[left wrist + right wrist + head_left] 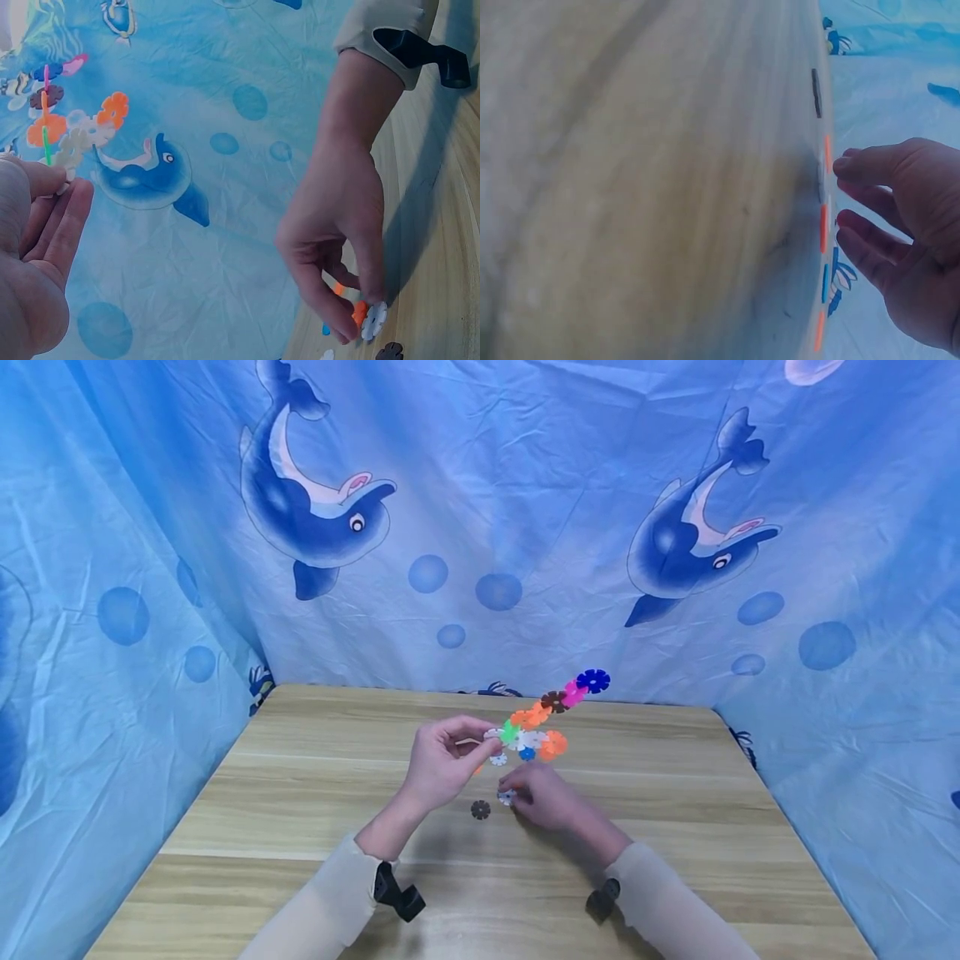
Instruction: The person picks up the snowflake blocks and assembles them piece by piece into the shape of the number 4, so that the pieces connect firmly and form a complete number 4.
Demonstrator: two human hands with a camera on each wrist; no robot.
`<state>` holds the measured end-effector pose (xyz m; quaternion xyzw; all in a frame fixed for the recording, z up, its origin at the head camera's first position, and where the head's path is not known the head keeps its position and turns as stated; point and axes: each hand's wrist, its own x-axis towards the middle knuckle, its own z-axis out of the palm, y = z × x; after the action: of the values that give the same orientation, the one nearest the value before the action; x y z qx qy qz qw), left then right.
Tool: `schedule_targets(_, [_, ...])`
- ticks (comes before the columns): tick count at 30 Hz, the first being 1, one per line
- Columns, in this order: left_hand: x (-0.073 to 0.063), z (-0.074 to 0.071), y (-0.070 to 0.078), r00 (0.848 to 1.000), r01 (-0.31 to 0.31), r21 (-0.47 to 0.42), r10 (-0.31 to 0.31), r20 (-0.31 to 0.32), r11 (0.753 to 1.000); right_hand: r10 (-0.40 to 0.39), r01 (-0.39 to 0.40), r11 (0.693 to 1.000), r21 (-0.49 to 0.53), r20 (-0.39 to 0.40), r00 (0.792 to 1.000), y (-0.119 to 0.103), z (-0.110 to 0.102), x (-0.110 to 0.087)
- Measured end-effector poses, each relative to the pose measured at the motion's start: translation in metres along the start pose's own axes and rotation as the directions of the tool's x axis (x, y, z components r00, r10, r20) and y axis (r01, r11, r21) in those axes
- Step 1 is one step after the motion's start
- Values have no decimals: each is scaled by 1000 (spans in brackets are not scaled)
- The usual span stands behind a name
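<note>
Wears a black wrist device [397,893] at the left cuff. Has the left hand [441,766] above the surface [300,793], just left of the middle, and pinches with thumb and fingers the left end of a chain of slotted discs [528,718]. Shows on the surface, right of that hand, a mostly hidden orange disc [477,770], a brown disc [480,810] nearer the near edge, and a white disc [498,761] nearer the far edge. Has the right hand [545,795] low at the middle of the surface, with bent fingers and thumb narrowly spaced at a pale disc [507,797]; cannot tell whether grips or merely nears it. Shows a blue disc [528,754] beyond. Branches the chain rightward to an orange end disc [555,744]; extends its main line toward the far edge through green, orange, brown and pink to a dark blue tip disc [593,682].
</note>
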<state>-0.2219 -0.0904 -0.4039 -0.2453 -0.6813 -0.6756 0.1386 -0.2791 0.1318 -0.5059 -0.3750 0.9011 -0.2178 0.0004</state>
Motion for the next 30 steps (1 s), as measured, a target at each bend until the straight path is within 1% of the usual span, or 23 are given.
schedule_targets(2, [0,0,0,1000,-2,-6,2,2,1000,2,-2,1000,-14,10,1000,0,2,0])
schedule_targets(5, [0,1,0,1000,4,-2,-4,0,1000,36,-36,999,-9,27,999,-1,4,-1])
schedule_targets(8, [0,0,0,1000,12,6,-12,-4,1000,100,-101,995,22,49,994,-2,4,-2])
schedule_targets(12, [0,0,1,1000,15,6,-15,-3,1000,173,-178,982,67,77,982,-2,2,-4])
schedule_targets(15, [-1,0,1,1000,16,2,-16,-2,1000,179,-186,977,102,71,981,0,0,-7])
schedule_targets(20, [0,0,0,1000,17,-7,-17,-3,1000,190,-189,961,203,12,982,2,-10,-16])
schedule_targets(23, [0,0,1,1000,9,-6,-9,-9,1000,209,-192,947,259,-40,977,1,-21,-22])
schedule_targets(25, [1,0,1,1000,0,-5,0,-13,1000,221,-191,942,274,-80,972,-1,-30,-25])
schedule_targets(27, [2,0,1,1000,-9,-5,9,-12,1000,251,-205,934,292,-127,960,-5,-41,-29])
schedule_targets(29, [3,0,1,1000,-17,-3,17,-10,1000,289,-224,923,312,-183,940,-9,-53,-33])
schedule_targets(30, [3,0,1,1000,-18,-2,18,-9,1000,308,-228,917,328,-218,926,-11,-59,-35])
